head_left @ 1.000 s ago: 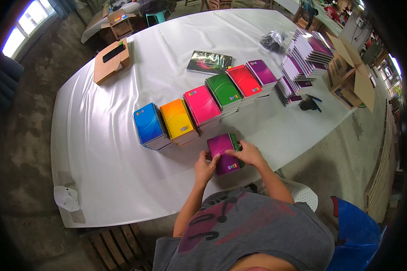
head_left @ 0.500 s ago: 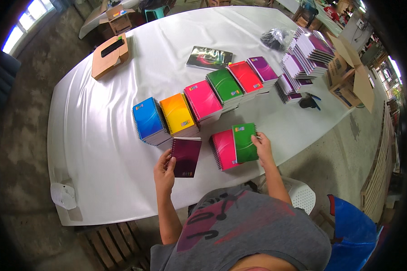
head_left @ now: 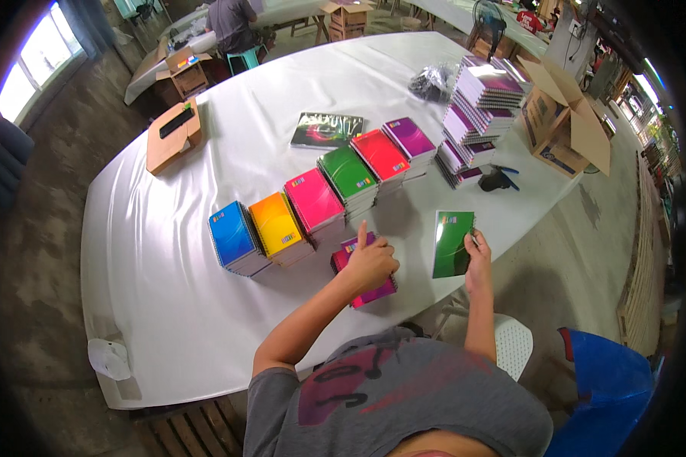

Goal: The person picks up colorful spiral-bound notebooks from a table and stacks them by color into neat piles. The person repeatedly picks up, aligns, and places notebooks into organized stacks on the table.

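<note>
My right hand pinches a green spiral notebook by its right edge, thumb on the cover, above the table's near right edge. My left hand reaches across and lies over a purple spiral notebook on a small pile; its index finger stretches out and the palm hides much of the cover. A pink notebook shows at the pile's left side. Just beyond stand notebook stacks in a slanting row: blue, yellow, pink, green, red and purple.
Behind the row lies a dark, shiny flat pack. Tall piles of notebooks, a dark object with blue handles and an open carton occupy the right. A phone rests on a cardboard box at far left.
My left hand has brought the dark purple notebook rightward onto the small pile. My right hand has carried the green notebook off that pile to the right. The view has shifted.
</note>
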`<state>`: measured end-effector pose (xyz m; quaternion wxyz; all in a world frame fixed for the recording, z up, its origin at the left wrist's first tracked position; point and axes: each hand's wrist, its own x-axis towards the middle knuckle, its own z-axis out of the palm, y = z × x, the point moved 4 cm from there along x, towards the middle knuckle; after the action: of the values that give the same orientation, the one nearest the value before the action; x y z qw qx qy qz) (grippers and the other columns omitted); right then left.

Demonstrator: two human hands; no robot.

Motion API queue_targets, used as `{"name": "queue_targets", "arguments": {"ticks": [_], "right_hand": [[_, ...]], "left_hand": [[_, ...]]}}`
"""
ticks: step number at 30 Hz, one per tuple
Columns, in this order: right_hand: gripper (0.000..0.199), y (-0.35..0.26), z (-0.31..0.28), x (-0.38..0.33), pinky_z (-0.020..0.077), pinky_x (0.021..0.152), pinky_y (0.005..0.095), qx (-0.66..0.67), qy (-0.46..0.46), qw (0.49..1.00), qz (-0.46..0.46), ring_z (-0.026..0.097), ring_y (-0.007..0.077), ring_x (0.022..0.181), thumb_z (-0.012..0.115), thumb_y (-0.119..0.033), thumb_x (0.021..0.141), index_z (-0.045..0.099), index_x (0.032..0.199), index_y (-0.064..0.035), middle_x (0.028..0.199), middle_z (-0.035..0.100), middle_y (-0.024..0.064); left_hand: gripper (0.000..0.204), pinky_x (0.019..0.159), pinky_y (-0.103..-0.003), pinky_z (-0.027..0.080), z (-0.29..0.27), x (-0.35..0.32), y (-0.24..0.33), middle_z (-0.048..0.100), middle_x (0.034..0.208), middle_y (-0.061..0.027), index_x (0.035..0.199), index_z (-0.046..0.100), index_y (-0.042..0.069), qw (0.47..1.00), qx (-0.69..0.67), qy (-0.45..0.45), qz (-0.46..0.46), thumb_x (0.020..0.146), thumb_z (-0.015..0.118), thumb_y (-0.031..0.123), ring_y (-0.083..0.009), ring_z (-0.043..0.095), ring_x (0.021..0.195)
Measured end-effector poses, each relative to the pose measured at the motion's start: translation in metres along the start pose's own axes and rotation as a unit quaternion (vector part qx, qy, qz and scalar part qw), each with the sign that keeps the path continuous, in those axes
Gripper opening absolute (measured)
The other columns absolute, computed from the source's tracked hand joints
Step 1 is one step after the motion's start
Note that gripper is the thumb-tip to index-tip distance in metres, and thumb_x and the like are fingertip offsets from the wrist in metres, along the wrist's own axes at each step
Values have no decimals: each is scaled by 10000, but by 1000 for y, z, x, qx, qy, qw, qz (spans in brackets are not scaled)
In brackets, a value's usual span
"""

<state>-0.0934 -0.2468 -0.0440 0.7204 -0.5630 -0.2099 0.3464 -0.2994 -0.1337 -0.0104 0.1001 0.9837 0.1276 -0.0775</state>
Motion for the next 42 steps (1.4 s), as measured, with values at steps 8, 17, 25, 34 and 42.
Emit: {"name": "queue_targets", "arguments": {"ticks": [8,17,25,34,42], "right_hand": [[401,-20,67,43,389,897,257,59,-125,990,-8,519,131,1023,498,-58,881,438,1266,36,1148,554,76],[448,6,186,149,417,867,266,-60,-242,964,-92,541,139,982,573,-111,830,470,1258,-25,1126,573,63],[417,11,173,71,385,852,402,-383,-89,835,-386,477,308,1037,645,-242,785,517,1117,-25,1094,484,135],[800,139,113,-41,365,983,347,-148,-215,943,207,438,239,1169,708,-172,747,229,1371,-26,1285,419,142],[949,106,134,-46,349,997,334,3,-455,845,282,412,189,1183,788,-4,572,255,1354,-85,1283,418,61]], "left_hand": [[436,991,-659,174,91,4,-8,313,1404,-68,1276,458,221,973,-165,157,33,845,520,231,-273,218,1341],[510,951,-708,130,81,-52,6,104,1495,-54,1324,420,279,939,-164,169,-251,854,513,454,-392,48,1356],[610,1046,-422,270,107,-69,-6,56,1440,-254,1296,444,155,774,-393,404,-289,753,702,259,-421,221,1300],[751,930,-371,415,117,-62,-29,440,1230,-165,1295,301,7,358,-783,388,-330,673,720,40,-274,480,1102],[684,836,-332,471,96,-80,-46,534,1069,-78,1150,396,63,520,-791,279,-160,566,738,-42,-200,551,967]]}}
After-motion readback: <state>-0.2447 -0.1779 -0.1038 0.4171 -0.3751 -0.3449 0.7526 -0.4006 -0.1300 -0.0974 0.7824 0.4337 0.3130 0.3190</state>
